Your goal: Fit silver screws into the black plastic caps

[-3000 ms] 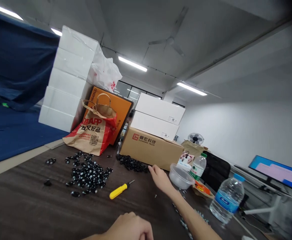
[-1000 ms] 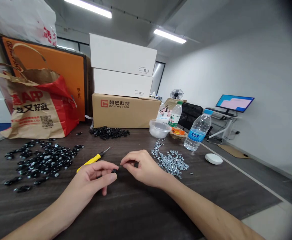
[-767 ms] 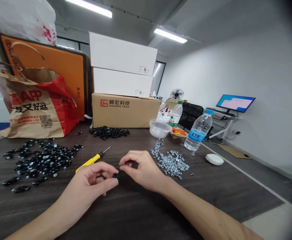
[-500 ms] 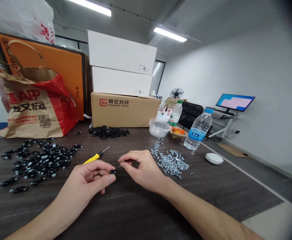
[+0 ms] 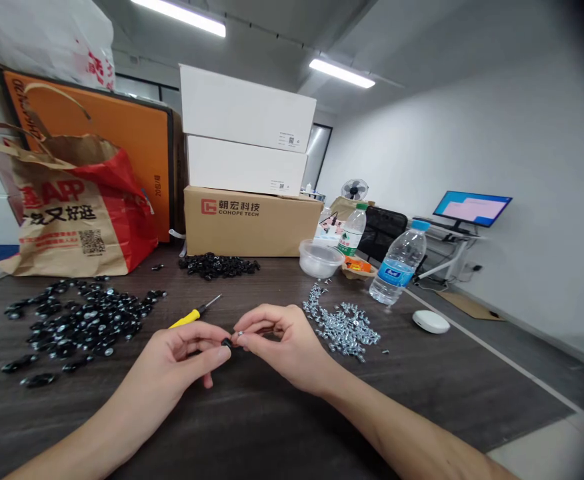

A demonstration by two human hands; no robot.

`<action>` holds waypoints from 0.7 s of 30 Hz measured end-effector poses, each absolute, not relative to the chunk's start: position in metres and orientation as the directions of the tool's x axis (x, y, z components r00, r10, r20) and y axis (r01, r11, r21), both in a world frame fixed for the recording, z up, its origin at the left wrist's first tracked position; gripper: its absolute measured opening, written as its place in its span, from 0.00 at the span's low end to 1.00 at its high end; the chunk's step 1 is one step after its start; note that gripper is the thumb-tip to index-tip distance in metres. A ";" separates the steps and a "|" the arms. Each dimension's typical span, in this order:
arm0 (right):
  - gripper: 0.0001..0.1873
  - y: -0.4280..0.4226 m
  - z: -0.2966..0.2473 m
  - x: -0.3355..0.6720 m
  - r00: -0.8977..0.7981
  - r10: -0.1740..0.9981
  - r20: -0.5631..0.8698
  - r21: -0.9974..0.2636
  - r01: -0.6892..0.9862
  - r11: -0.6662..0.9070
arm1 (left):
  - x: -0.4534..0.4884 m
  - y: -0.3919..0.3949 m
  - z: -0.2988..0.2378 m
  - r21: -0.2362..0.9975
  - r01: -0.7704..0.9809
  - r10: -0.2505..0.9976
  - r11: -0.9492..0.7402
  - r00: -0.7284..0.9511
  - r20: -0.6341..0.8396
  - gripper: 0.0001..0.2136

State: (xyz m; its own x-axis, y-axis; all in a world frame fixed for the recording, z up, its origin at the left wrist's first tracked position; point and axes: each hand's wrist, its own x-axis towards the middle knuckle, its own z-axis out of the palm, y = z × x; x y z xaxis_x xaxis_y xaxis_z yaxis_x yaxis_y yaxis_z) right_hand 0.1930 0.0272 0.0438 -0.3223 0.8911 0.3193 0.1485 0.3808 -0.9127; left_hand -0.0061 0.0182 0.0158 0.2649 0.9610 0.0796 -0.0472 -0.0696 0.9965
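Between thumb and index finger, my left hand (image 5: 187, 360) pinches a small black part (image 5: 227, 343). My right hand (image 5: 282, 343) meets it at the fingertips, closed on a small silver screw (image 5: 239, 334) held against or very near the black part. Just behind my left hand lies a screwdriver (image 5: 195, 315) with a yellow handle, its tip pointing away to the right. A heap of silver screws (image 5: 345, 327) spreads beyond my right hand. To the left is a pile of black parts with silver screw heads (image 5: 87, 317); farther back sits a pile of black parts (image 5: 217, 265).
A paper bag (image 5: 72, 213) stands at the back left, beside an orange box (image 5: 137, 133). White boxes are stacked on a cardboard box (image 5: 252, 223). A clear plastic tub (image 5: 321, 260), a water bottle (image 5: 399, 267) and a round white object (image 5: 431, 321) are on the right.
My right hand has closed its fingertips and come up to the black part in my left hand, and a screw now shows in it. My left hand has stayed nearly still.
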 end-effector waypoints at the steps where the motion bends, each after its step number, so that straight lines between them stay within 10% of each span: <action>1: 0.05 0.027 0.044 0.193 -0.331 0.880 0.341 -0.897 0.166 0.410 | -0.005 0.018 0.017 0.997 -0.047 0.961 -0.059 0.268 0.070 0.10; 8: 0.05 0.026 0.042 0.195 -0.382 0.790 0.479 -0.797 0.187 0.574 | -0.003 0.018 0.018 0.995 -0.100 0.959 -0.004 0.282 0.032 0.14; 21: 0.05 0.036 0.042 0.199 -0.504 0.797 0.333 -0.943 -0.193 0.272 | -0.006 0.014 0.013 0.991 -0.125 0.952 0.044 0.306 -0.004 0.13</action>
